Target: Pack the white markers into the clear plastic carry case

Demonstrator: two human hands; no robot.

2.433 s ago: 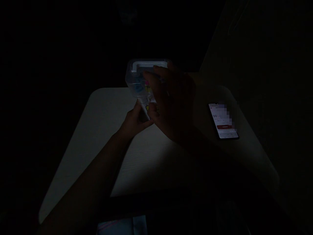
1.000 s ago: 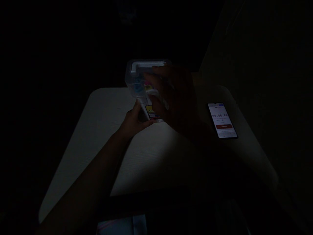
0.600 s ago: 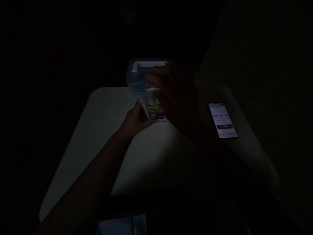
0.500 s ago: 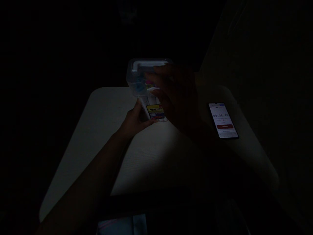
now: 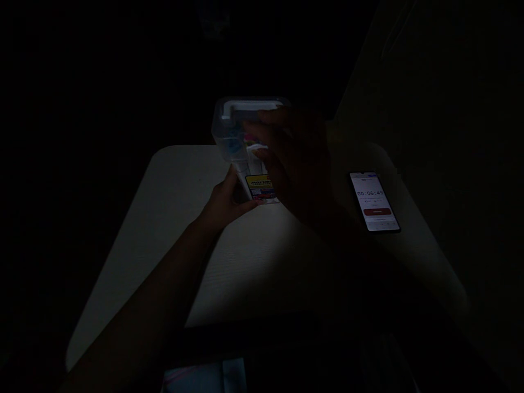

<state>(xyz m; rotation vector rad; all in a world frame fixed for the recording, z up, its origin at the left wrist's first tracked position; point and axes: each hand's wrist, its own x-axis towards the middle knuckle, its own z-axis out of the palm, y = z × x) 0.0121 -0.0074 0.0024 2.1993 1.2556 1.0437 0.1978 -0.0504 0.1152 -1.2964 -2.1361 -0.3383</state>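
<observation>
1. A clear plastic carrying box [image 5: 229,139] points its long axis away from the person, its far end past the bench [image 5: 135,240] edge.
2. The left hand [image 5: 227,199] curls closed around its near end, holding it.
3. The right hand [image 5: 297,158] spreads over its far half, nearer; any grip cannot be told.
4. A yellow label [image 5: 260,186] now shows uncovered, unlike the earliest frame.

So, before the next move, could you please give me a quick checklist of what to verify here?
Left hand on the clear box: ok, fingers against its near end.
Right hand grip on the box: cannot tell, too dark.
Box contents: cannot tell, only coloured shapes show.
Yellow label: not ok, unreadable.
Phone apart from the box on the table: ok.
Lighting: not ok, very dark.
</observation>
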